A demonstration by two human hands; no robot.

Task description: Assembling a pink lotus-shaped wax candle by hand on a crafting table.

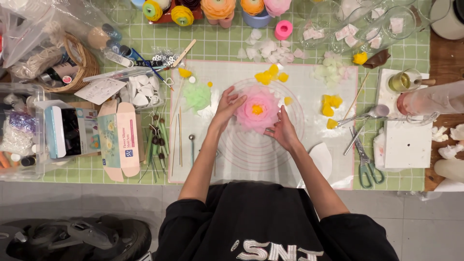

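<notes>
A pink flower (257,112) made of thin petals with a yellow centre lies on a translucent mat (309,145) marked with pink rings. My left hand (227,108) rests against its left edge, fingers touching the outer petals. My right hand (282,133) presses on the petals at the flower's lower right. Both hands are touching the flower, neither lifting it off the mat.
Yellow petal pieces (270,75) and a second yellow cluster (331,104) lie on the mat, with a green tuft (197,95) at left. Scissors (367,164) and a spoon (372,113) lie right. White petals (270,50), a pink spool (283,30), an open box (121,140) and a basket (82,63) surround it.
</notes>
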